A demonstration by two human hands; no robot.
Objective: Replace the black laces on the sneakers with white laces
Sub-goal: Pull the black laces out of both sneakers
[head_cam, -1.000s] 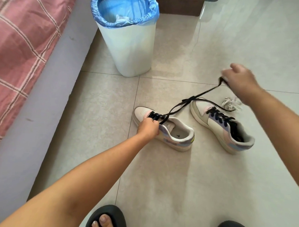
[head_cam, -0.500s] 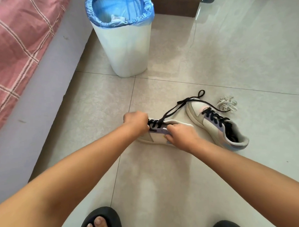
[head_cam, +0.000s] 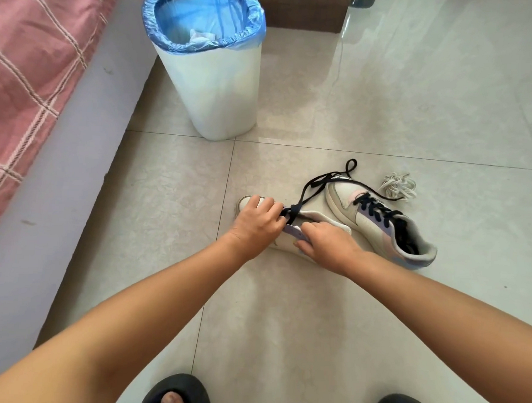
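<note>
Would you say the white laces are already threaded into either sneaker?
No: the white laces lie bundled on the floor beside the far sneaker, which is laced in black.

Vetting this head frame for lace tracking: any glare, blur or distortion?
Head view: window glare washes the floor tiles top right; wide-angle bends the bed edge; soft shadows under both arms; black lace and white laces sharp, no motion blur.

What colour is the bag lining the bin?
Blue: the thin plastic bag lining the white plastic bin, seen in the head view.
</note>
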